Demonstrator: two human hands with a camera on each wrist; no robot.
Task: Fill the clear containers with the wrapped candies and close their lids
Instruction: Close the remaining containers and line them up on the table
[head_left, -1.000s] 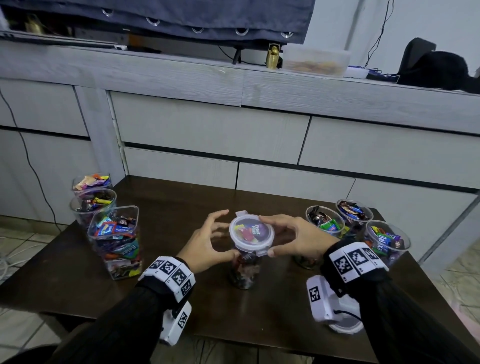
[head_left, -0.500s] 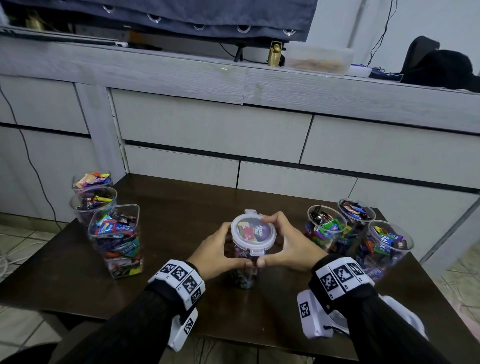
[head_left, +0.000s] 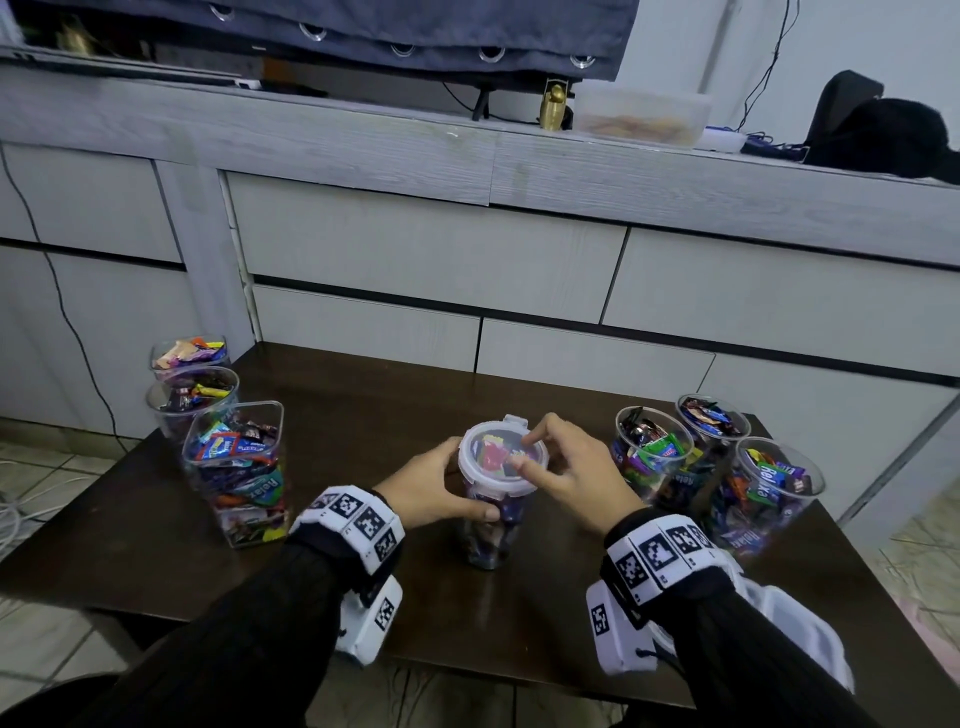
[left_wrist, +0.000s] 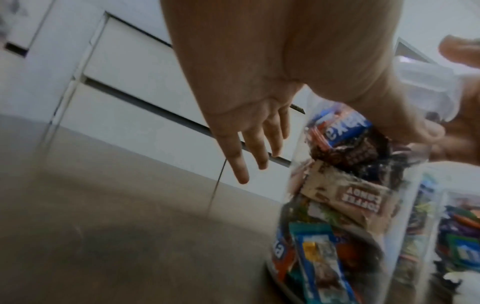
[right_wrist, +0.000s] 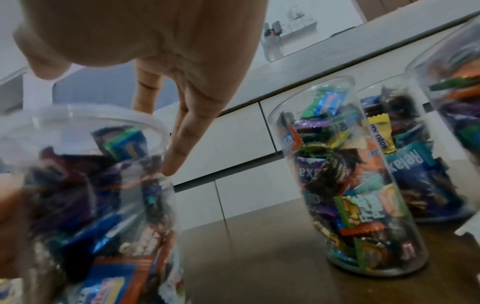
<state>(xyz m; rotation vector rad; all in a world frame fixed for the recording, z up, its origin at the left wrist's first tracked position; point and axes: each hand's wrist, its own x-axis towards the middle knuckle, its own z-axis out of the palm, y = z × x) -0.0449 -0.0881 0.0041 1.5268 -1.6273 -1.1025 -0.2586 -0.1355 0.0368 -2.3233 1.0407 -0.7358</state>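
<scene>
while lidded jar (head_left: 488, 525) stands, fingers (head_left: 537, 470) atop

Lidded candy jar (head_left: 493, 512) upright mid-table, lid (head_left: 501, 457) seemingly seated; six open jars (head_left: 652, 457) flank it.

Clear glossy plastic container (head_left: 488, 525), translucent white plastic lid (head_left: 503, 457), shiny candy wrappers (right_wrist: 369, 207), dark polished wooden table (head_left: 363, 415).

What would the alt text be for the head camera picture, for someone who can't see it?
A person's left hand grips a lidded clear container of wrapped candies on a dark table while the right hand rests fingers on its lid. Three open, candy-filled containers stand on each side.
</scene>
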